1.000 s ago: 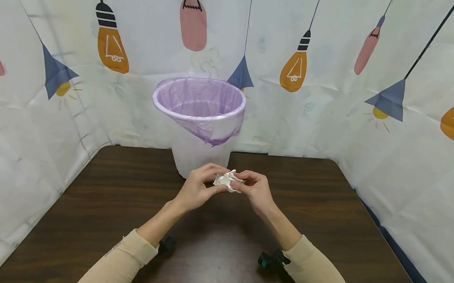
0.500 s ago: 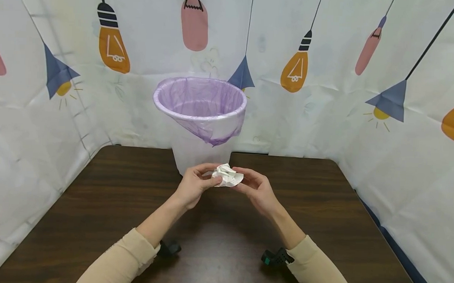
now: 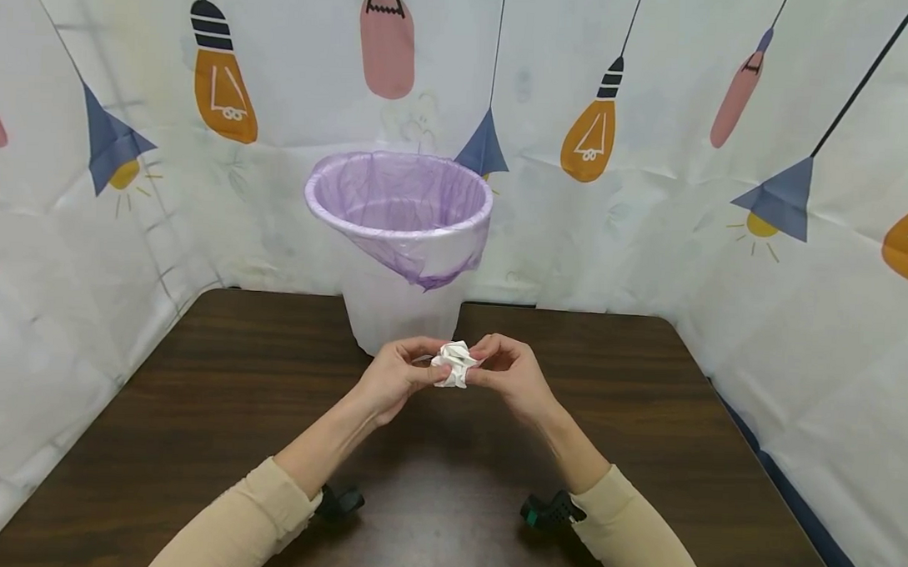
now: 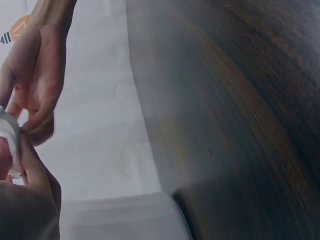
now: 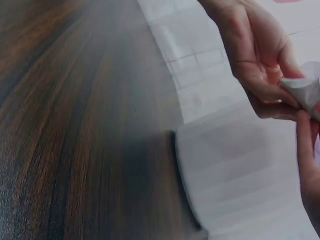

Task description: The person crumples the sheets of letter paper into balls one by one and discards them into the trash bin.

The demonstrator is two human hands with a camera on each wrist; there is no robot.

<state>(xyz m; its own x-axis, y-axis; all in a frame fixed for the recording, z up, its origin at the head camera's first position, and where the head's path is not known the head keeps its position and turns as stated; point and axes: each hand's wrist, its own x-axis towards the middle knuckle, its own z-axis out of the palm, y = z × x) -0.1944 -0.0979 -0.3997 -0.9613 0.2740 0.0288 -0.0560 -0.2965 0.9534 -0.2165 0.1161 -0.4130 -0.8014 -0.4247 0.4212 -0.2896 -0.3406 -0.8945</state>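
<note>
Between both hands, above the dark wooden table (image 3: 268,444), is a crumpled piece of white paper (image 3: 455,365). My left hand (image 3: 394,373) pinches its left side between thumb and fingers. From the other side my right hand (image 3: 511,376) pinches the right part with thumb and fingertips. The left wrist view catches the paper (image 4: 9,134) at its left edge, partly behind the fingers. In the right wrist view the paper (image 5: 300,90) shows at the right edge, with both hands' fingers on it.
Just beyond the hands stands a tall white bin (image 3: 400,311) with a purple bag (image 3: 424,270) folded over its rim. A white cloth (image 3: 613,239) printed with lamps and bulbs hangs behind and beside the table.
The paper has been turned and bunched smaller between the fingers. It rose slightly by half a second ago and is a little lower now; both hands shifted their grip on it.
</note>
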